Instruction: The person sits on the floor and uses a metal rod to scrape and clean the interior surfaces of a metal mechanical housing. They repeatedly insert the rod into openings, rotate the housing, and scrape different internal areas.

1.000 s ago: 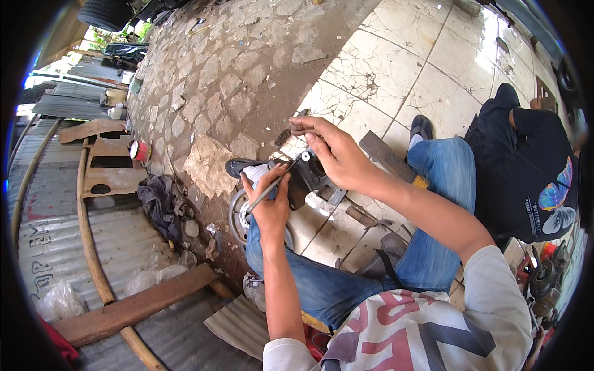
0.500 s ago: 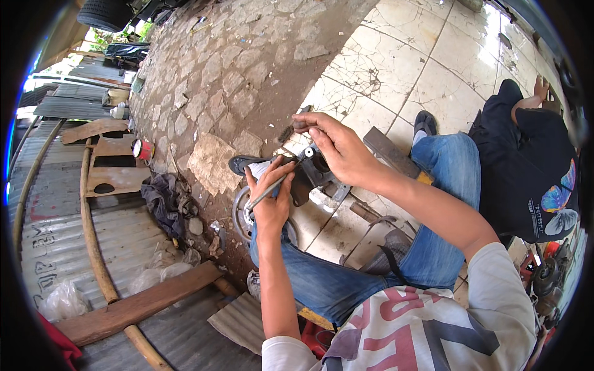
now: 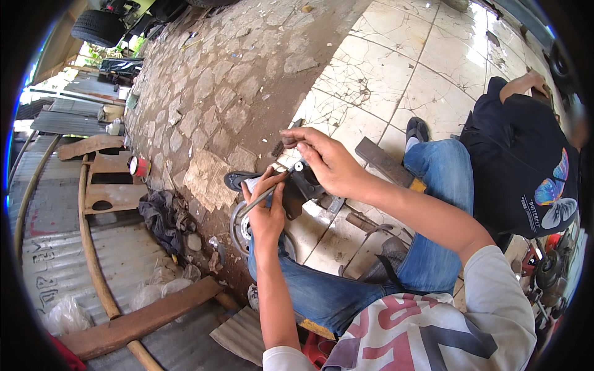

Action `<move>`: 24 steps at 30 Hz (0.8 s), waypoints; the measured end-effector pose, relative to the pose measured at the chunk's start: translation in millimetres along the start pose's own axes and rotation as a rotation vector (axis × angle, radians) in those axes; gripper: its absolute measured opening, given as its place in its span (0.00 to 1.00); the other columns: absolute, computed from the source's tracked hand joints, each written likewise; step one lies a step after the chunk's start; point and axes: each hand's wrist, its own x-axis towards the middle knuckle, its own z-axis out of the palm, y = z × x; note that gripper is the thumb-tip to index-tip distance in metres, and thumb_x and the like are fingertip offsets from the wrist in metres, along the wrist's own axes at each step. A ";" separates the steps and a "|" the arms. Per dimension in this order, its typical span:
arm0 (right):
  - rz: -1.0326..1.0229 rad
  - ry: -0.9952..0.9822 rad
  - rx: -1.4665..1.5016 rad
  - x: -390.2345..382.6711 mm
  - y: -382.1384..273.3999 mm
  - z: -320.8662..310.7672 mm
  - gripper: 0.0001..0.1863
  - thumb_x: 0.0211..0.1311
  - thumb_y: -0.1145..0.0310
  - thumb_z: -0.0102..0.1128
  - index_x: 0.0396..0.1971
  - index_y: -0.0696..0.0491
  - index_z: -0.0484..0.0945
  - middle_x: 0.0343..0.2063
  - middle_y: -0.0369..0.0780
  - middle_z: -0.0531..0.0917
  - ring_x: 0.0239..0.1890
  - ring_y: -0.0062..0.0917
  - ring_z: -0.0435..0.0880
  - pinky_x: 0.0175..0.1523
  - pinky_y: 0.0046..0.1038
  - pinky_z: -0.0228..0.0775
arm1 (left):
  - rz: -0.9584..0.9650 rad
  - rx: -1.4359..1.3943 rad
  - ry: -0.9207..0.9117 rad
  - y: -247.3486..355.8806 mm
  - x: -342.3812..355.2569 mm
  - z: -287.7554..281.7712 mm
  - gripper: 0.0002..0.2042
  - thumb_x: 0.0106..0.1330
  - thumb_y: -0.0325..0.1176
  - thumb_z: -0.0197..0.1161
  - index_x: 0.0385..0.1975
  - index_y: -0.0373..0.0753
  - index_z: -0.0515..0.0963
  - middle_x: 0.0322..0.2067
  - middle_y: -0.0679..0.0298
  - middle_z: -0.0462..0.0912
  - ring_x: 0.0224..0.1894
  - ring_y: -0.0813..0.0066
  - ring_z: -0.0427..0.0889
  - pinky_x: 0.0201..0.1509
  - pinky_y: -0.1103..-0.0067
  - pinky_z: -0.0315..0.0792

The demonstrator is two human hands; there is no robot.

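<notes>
My left hand (image 3: 267, 210) is closed around a slim metal rod-shaped tool (image 3: 252, 205). At its upper end sits a pale round tip with a dark centre. Close to that tip, the fingers of my right hand (image 3: 325, 157) are bent together on a small dark rounded piece (image 3: 289, 142), whose kind I cannot make out. Beneath both hands a dark metal mechanical part (image 3: 299, 190) stands between my legs, partly hidden by them. A metal disc (image 3: 237, 230) with holes lies beside my left wrist, partly covered.
A dark bristly brush (image 3: 277, 149) lies on the tiles beyond my hands. A rectangular metal bar (image 3: 378, 157) rests near my right knee. Another person in a dark shirt (image 3: 523, 161) sits at the right. Corrugated sheets (image 3: 62, 247) and a wooden plank (image 3: 148, 315) lie left.
The whole view has shifted slightly. Both hands keep their grips, and my right hand stays close above the tool's round tip.
</notes>
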 end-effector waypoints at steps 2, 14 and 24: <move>-0.019 0.005 -0.023 2.3 1.7 -2.0 0.17 0.77 0.72 0.42 0.60 0.58 0.71 0.48 0.44 0.81 0.53 0.27 0.80 0.58 0.27 0.70 | 0.022 -0.042 -0.003 0.3 2.3 -3.0 0.08 0.69 0.29 0.61 0.44 0.43 0.84 0.49 0.63 0.85 0.63 0.69 0.77 0.78 0.54 0.35; 0.034 0.006 0.009 1.8 -2.0 -2.9 0.17 0.77 0.72 0.43 0.59 0.58 0.72 0.47 0.45 0.82 0.52 0.29 0.81 0.58 0.29 0.71 | 0.046 -0.033 -0.005 -3.3 1.9 -1.6 0.08 0.70 0.31 0.61 0.45 0.42 0.83 0.47 0.65 0.87 0.64 0.69 0.76 0.78 0.56 0.36; 0.001 0.016 0.001 0.2 -1.3 -1.7 0.16 0.77 0.72 0.43 0.59 0.59 0.72 0.47 0.45 0.82 0.52 0.29 0.82 0.57 0.29 0.72 | 0.045 0.001 0.004 -3.2 -0.2 -0.6 0.07 0.70 0.32 0.62 0.44 0.42 0.83 0.48 0.61 0.86 0.62 0.69 0.77 0.78 0.57 0.37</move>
